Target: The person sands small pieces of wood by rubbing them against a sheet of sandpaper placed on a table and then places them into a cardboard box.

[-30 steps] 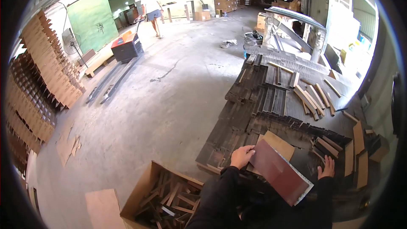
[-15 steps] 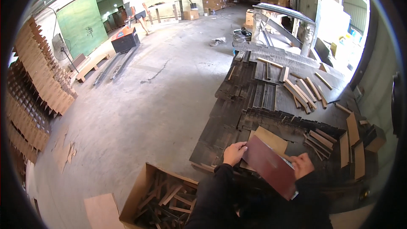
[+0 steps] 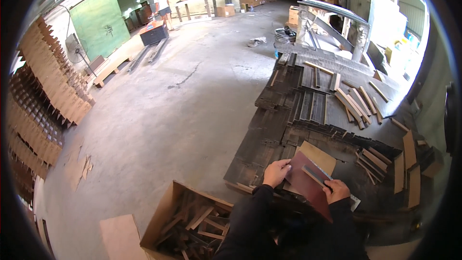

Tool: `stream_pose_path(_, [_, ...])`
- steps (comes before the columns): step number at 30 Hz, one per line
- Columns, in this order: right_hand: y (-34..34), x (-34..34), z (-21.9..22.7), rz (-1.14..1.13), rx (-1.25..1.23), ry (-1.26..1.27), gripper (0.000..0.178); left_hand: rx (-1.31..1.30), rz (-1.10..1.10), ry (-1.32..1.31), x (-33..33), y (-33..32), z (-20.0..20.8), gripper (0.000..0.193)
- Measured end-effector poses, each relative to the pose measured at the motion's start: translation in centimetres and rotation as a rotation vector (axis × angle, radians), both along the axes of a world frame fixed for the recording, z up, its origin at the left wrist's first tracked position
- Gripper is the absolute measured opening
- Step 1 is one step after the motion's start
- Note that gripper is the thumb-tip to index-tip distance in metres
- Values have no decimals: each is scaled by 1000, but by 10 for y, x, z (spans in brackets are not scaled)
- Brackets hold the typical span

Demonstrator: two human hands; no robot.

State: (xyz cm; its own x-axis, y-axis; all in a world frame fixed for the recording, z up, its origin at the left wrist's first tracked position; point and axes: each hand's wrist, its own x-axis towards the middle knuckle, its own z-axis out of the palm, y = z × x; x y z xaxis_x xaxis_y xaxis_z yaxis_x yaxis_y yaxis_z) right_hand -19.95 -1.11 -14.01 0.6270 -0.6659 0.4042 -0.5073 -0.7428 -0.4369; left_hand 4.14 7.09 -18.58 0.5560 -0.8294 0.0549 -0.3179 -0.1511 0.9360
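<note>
My left hand (image 3: 276, 173) grips the upper left edge of a flat reddish-brown sheet (image 3: 308, 187), its thumb on top. My right hand (image 3: 337, 191) is closed on one end of a narrow dark wood strip (image 3: 314, 176), which lies slantwise over the sheet. A thin pale, silvery edge shows along the sheet's right side. Beyond the sheet lies a tan board (image 3: 318, 158), partly covered by it. Under both are stacked dark planks (image 3: 255, 151); what the sheet rests on is hidden.
A cardboard box (image 3: 161, 216) of wood offcuts stands at my left. Loose strips (image 3: 353, 103) lie on the plank stack, with more short strips (image 3: 375, 161) at right. Across the floor, a person (image 3: 162, 7) stands by a pallet jack (image 3: 154, 33). Stacked brown cartons (image 3: 53, 67) line the left.
My right hand has moved from the sheet's right edge onto its face, and the dark strip now shows in it. The sheet has turned slightly. The whole view has shifted a little.
</note>
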Motion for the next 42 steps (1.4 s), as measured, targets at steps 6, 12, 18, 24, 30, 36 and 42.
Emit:
stream_pose_path(6, [-12, 32, 7, -4, 150, 54, 24, -17, 7, -8, 2, -1, -5, 30])
stream_pose_path(12, [-11, -7, -9, 49, 142, 43, 23, 10, -10, -57, 0, 0, -1, 31])
stream_pose_path(18, [-23, 45, -15, 75, 147, -78, 24, 38, -31, 18, -1, 1, 1, 30])
stream_pose_path(24, [-19, 7, -18, 102, 224, -27, 24, 70, 2, -99, 4, 10, 4, 31])
stream_pose_path(30, [-29, 40, -19, 45, 85, -144, 23, 46, -13, -201, -3, -2, 15, 29])
stream_pose_path(36, [-67, 53, 2, 114, 1321, -442, 35, -67, -23, -53, 12, 1, -9, 28])
stream_pose_path(42, [-61, 16, 1, 48, 1495, -604, 28, 41, 30, 101, 0, -4, -2, 27])
